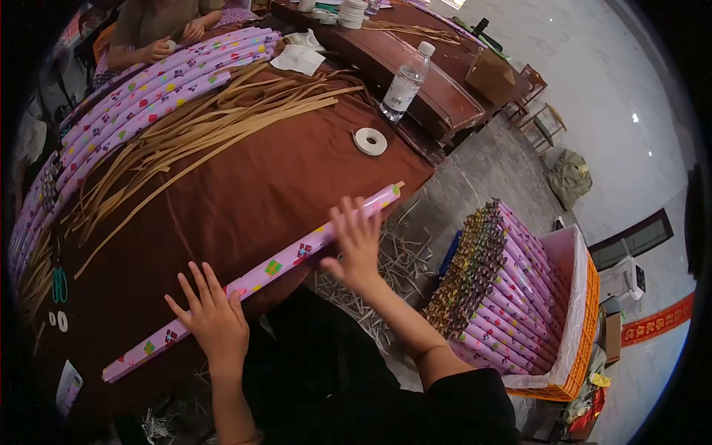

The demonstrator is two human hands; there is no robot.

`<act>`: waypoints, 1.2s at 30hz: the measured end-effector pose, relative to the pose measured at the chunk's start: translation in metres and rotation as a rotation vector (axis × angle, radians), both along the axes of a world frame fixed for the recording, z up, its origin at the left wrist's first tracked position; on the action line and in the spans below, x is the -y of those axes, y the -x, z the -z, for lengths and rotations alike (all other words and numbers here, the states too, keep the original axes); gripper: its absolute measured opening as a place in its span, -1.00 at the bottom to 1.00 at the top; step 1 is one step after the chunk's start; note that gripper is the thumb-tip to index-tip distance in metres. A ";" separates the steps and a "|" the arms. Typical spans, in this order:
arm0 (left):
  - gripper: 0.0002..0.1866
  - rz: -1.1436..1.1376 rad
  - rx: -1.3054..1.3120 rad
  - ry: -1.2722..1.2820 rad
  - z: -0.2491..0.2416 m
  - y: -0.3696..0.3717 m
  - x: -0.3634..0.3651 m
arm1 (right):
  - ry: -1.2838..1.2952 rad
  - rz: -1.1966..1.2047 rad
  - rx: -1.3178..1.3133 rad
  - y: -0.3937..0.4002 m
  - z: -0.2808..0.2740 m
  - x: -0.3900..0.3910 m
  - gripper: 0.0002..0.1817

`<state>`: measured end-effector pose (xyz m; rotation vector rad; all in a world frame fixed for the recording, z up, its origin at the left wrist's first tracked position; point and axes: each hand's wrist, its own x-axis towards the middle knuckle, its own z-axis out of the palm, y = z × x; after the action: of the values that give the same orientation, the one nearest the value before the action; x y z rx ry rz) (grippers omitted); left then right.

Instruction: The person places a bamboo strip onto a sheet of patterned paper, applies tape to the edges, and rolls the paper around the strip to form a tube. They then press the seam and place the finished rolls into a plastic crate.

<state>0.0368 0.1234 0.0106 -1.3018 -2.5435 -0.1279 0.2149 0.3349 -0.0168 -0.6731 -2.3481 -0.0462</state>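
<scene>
A long pink patterned paper tube (273,268) lies diagonally near the front edge of the brown-covered table (245,185), a tan tip showing at its upper right end. My left hand (211,315) rests on the tube left of its middle, fingers spread. Toward the other end, my right hand (356,241) is over the tube with its fingers extended and slightly blurred; whether it touches is unclear. Tan strips (193,133) lie in a loose pile beyond, beside a stack of similar pink tubes (141,96). A white tape roll (370,142) sits near the right corner.
A water bottle (406,83) stands at the back right. Green-handled scissors (59,284) lie at the left. An orange crate (582,334) full of pink rolls stands on the floor at the right. Another person (159,30) sits across the table. Paper scraps (386,274) litter the floor.
</scene>
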 end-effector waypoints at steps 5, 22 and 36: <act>-0.37 0.014 -0.018 -0.017 -0.002 0.000 -0.001 | 0.037 -0.362 0.118 0.043 0.000 0.061 -0.18; -0.32 0.017 -0.004 -0.072 -0.001 0.001 0.000 | 0.140 0.385 -0.635 -0.063 0.028 -0.101 -0.43; -0.35 -0.189 0.108 -0.265 -0.007 -0.002 -0.014 | 0.079 0.078 -0.054 0.058 0.002 0.039 -0.76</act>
<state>0.0390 0.1370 0.0175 -0.9761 -2.6127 -0.4895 0.1571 0.2964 -0.0184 -0.7945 -2.2813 0.0299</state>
